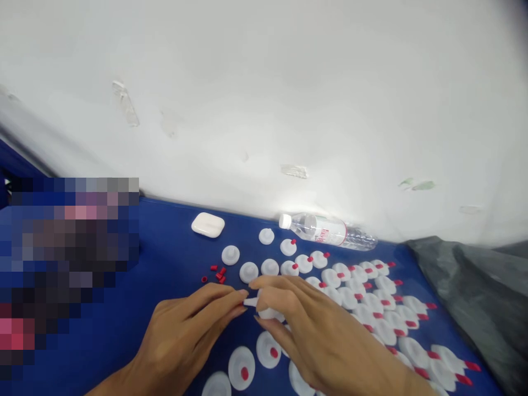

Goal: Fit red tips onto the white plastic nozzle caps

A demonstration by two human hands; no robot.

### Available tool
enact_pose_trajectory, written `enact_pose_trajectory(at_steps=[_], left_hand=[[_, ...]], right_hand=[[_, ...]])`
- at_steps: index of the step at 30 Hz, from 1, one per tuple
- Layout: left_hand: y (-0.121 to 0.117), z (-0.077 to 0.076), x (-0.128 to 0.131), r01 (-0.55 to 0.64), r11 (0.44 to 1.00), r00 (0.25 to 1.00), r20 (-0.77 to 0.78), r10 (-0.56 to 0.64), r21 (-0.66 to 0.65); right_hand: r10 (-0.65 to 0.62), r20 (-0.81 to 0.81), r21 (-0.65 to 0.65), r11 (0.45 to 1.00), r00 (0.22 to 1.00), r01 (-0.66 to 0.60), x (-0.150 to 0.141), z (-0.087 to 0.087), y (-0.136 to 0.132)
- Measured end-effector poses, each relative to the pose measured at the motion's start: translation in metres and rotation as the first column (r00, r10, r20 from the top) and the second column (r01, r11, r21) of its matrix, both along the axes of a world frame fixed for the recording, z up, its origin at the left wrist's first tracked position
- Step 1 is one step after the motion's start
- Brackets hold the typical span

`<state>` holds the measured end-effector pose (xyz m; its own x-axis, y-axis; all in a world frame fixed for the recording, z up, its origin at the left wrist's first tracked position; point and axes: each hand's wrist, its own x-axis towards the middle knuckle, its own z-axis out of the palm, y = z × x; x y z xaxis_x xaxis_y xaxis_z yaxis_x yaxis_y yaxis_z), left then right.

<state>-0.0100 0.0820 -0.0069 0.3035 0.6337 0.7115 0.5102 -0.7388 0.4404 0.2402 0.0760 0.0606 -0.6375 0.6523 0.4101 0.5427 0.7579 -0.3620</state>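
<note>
My right hand is closed around a white nozzle cap, its narrow spout pointing left and its round base mostly hidden by my fingers. My left hand pinches at the spout's tip, with a trace of red between the fingertips that looks like a small red tip cap, mostly covered. Beyond my left hand lie several loose red tip caps on the blue table. White nozzle caps without red tips, such as one white cap, sit just past my hands. Many red-tipped white caps lie in rows at the right.
A clear plastic bottle lies on its side against the white wall. A white rounded case rests on the blue table at the back. Dark grey sheeting covers the right edge. A blurred-out area fills the left.
</note>
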Motion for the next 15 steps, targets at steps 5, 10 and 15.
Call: enact_pose_trajectory(at_steps=[5,10,15], left_hand=[[-0.003,-0.003,-0.002,0.043,0.999,0.999,0.003,-0.043,-0.013],[-0.004,-0.012,-0.002,-0.01,1.0,1.0,0.007,0.01,-0.029],[-0.003,-0.013,0.001,0.043,0.999,0.999,-0.022,-0.043,-0.01]], right_hand=[[0.005,-0.011,0.041,0.999,1.0,-0.004,0.002,-0.002,-0.001],[0.029,0.094,0.137,0.99,0.995,-0.042,0.008,-0.003,-0.004],[0.038,0.131,0.078,0.996,0.991,-0.049,0.013,-0.007,-0.012]])
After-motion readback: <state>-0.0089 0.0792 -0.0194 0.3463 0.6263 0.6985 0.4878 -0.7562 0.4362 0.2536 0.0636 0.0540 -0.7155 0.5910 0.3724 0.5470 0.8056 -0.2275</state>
